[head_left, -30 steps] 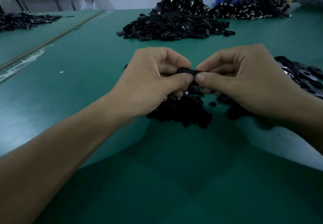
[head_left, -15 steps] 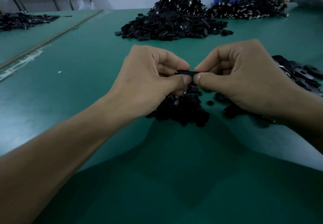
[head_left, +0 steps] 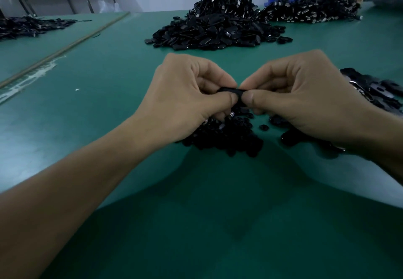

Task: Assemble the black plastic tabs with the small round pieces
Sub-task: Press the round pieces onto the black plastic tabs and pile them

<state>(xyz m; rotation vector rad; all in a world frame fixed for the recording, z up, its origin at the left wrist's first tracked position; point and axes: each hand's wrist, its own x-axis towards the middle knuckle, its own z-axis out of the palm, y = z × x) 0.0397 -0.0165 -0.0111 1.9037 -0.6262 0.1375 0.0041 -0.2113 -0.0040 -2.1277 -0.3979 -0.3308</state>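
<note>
Left hand [head_left: 187, 95], right hand [head_left: 301, 100] both pinch black tab [head_left: 231, 91], 12 o'clock of round-piece pile [head_left: 229, 135] on counter [head_left: 109, 104]. Risk: thumbs slip, piece pops out, lost in pile.

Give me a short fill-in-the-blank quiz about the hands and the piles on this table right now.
1. The left hand and right hand pinch one black ____ between them.
2. The small round pieces lie heaped on the ____ table.
3. The pile of flat tabs lies beside the ____ hand.
Missing words: tab; green; right.
</note>
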